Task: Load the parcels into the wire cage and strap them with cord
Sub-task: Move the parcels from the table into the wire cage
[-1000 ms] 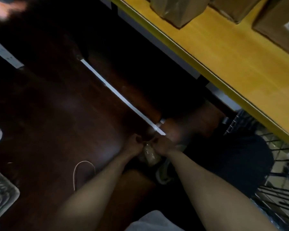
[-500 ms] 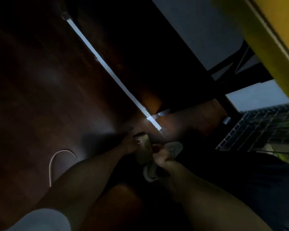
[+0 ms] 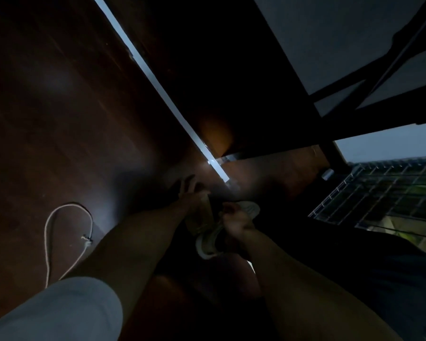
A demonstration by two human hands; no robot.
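A small tan parcel (image 3: 201, 215) is low over the dark floor, beside a pale shoe (image 3: 208, 239). My left hand (image 3: 188, 189) is at the parcel's upper left edge with its fingers spread and straight. My right hand (image 3: 234, 219) has curled fingers against the parcel's shaded right side and seems to grip it. A light cord (image 3: 50, 221) lies looped on the floor to the left, apart from both hands. The wire cage (image 3: 369, 195) is at the right, and its inside is too dark to read.
A table's underside and dark frame bars (image 3: 335, 94) hang over the upper right. A bright metal strip (image 3: 158, 87) crosses the brown wooden floor diagonally. My grey sleeve (image 3: 59, 308) fills the lower left, and dark clothing covers the lower right.
The view has dropped below the yellow table top, so the parcels on it are out of sight. My left hand has opened from its grip on the small parcel. The cord looks nearer.
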